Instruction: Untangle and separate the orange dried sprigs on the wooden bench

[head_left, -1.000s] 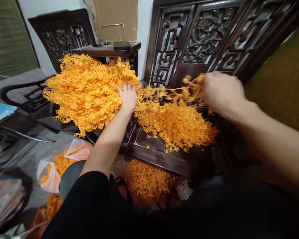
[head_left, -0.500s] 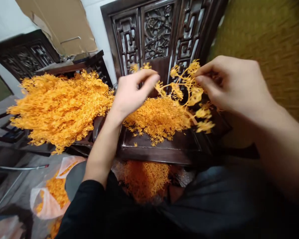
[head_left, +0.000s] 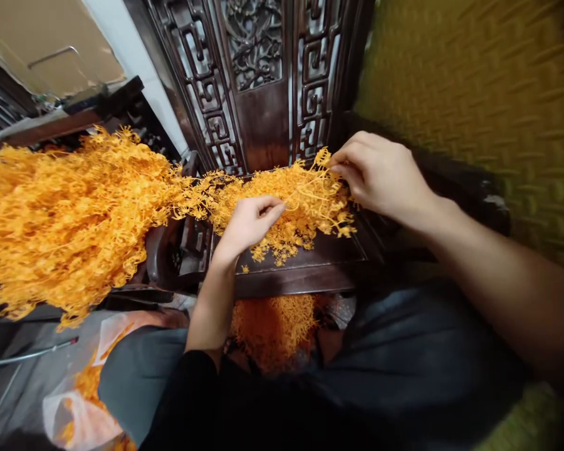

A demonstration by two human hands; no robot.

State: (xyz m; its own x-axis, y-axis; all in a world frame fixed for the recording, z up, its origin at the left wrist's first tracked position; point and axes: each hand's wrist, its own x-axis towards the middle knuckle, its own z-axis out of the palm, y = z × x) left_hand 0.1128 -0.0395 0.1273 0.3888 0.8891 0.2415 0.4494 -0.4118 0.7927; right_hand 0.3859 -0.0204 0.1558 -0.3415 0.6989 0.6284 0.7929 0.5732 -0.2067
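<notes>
My right hand pinches a yellow-orange branching plastic sprig between thumb and fingers, over the right end of a low pile. My left hand is closed in a pinch at the pile's front, its fingertips at a thin stem of the same sprig; the exact contact is hard to make out. Beneath both hands, a pile of similar sprigs lies on a dark wooden seat. To the left, a much larger heap of yellow-orange sprigs reaches over to this pile.
A carved wooden chair back stands behind the pile. More orange pieces lie below the seat, between my legs. A translucent bag with orange pieces sits on the floor at left. Cardboard leans at upper left; a woven yellowish surface fills the right.
Both hands have come down, bringing the raised sprig onto the pile. The right hand has also shifted left in view. The camera view has turned, so the large heap appears nearer.
</notes>
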